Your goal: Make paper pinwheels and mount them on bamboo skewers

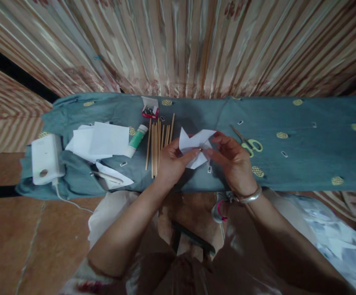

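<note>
A white paper pinwheel (194, 142) with a small pin at its centre is held up over the table between both hands. My left hand (172, 163) grips its left side, the thumb reaching to the pin. On the other side, my right hand (233, 160) pinches the paper's right edge, its thumb close to the centre. Several thin wooden sticks (155, 143) lie just left of my left hand. Green-handled scissors (251, 145) rest beyond my right hand. A silver bangle is on my right wrist.
At the left lie white paper sheets (109, 139), a green-and-white glue stick (136, 140), a pen (108, 177) on folded paper and a white corded device (45, 159). A small red box (150, 109) of metal pins stands at the back. The teal cloth (313, 155) covers the table.
</note>
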A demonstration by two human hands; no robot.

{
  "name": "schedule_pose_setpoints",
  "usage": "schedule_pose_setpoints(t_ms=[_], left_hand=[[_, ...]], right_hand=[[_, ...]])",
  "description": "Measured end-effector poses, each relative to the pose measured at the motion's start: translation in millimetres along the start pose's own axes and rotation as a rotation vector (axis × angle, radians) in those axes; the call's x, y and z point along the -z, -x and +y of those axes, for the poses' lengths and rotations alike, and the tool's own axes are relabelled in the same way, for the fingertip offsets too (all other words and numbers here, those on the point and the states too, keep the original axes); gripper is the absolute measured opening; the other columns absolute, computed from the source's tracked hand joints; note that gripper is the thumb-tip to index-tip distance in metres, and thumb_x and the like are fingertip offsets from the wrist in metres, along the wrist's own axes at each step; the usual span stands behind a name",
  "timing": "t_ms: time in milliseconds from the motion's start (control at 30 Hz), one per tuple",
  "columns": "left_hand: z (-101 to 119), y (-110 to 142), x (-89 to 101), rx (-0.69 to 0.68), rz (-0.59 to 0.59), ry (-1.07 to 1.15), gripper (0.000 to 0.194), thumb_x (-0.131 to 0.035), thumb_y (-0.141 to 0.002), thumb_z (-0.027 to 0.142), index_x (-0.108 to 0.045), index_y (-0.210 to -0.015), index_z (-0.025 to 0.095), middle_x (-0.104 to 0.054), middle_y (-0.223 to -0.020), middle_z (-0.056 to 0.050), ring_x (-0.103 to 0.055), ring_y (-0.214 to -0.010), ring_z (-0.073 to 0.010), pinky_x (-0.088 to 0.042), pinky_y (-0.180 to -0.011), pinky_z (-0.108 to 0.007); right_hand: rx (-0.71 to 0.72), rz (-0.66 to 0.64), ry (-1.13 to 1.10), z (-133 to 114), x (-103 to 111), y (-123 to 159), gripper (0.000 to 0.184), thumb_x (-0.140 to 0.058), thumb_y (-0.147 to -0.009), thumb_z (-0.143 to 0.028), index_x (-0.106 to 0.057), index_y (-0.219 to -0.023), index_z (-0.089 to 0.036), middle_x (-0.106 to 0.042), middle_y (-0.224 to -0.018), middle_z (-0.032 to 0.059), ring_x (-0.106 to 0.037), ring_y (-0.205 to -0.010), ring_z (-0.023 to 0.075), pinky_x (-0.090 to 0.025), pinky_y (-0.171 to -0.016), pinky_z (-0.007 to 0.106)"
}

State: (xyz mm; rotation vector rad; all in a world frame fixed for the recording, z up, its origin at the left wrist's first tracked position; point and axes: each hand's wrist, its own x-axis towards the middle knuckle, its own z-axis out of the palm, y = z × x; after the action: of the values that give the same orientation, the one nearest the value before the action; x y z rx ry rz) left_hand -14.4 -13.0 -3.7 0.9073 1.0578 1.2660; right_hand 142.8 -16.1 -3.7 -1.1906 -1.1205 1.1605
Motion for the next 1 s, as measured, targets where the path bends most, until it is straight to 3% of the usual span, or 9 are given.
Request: schedule_pose_setpoints(t_ms=[100, 233, 333, 500, 1000], left_hand=[[0.3, -1.1, -1.2, 0.093, 0.015, 0.139, 0.042, -0.088, -0.055, 0.028, -0.074, -0.093, 0.017, -0.076, -0.082, -0.001, -0.067, -0.070, -0.0153, -0.053, -0.068, -0.027], [-0.6, 0.4, -3.2, 0.145, -0.013, 0.185, 0.036, -0.090, -0.053, 0.028, -0.074, -0.083, 0.017, -0.075, -0.078, -0.001, -0.066, -0.065, -0.0139, -0.053, -0.065, -0.026], [-1.7, 2.1, -4.0, 0.160, -0.037, 0.171, 0.035, -0.090, -0.053, 0.030, -0.073, -0.080, 0.016, -0.075, -0.076, -0.002, -0.066, -0.063, -0.0133, -0.052, -0.063, -0.025], [-2.9, 3.1, -3.9, 0.153, -0.052, 0.120, 0.038, -0.091, -0.052, 0.035, -0.074, -0.080, 0.015, -0.075, -0.076, -0.003, -0.066, -0.064, -0.0149, -0.053, -0.064, -0.027], [-5.6, 3.5, -4.1, 0.162, -0.019, 0.097, 0.030, -0.089, -0.054, 0.030, -0.075, -0.075, 0.016, -0.073, -0.070, 0.000, -0.062, -0.059, -0.0119, -0.049, -0.059, -0.024]], right_hand=[[-0.079, 0.018, -0.090, -2.0, 2.0, -3.4, 0.035, -0.082, -0.068, -0.040, -0.068, -0.098, -0.029, -0.070, -0.111, 0.0003, -0.063, -0.110, 0.0199, -0.047, -0.101, 0.037], [-0.298, -0.153, -0.159, -8.1, 1.3, -3.2, 0.027, -0.077, -0.071, -0.046, -0.072, -0.086, -0.024, -0.073, -0.084, 0.0020, -0.066, -0.080, 0.0191, -0.052, -0.073, 0.033], [-0.362, -0.185, -0.201, -9.9, 0.1, -1.2, 0.025, -0.080, -0.068, -0.043, -0.072, -0.081, -0.022, -0.072, -0.076, 0.0006, -0.063, -0.068, 0.0167, -0.049, -0.064, 0.030], [-0.372, -0.196, -0.229, -4.5, 3.0, -1.2, 0.029, -0.088, -0.059, -0.038, -0.074, -0.079, -0.023, -0.072, -0.075, -0.0025, -0.061, -0.064, 0.0121, -0.047, -0.062, 0.026], [-0.268, -0.198, -0.215, -1.1, 2.8, -1.8, 0.026, -0.088, -0.060, -0.040, -0.072, -0.072, -0.023, -0.069, -0.073, -0.0032, -0.059, -0.066, 0.0119, -0.048, -0.065, 0.027]])
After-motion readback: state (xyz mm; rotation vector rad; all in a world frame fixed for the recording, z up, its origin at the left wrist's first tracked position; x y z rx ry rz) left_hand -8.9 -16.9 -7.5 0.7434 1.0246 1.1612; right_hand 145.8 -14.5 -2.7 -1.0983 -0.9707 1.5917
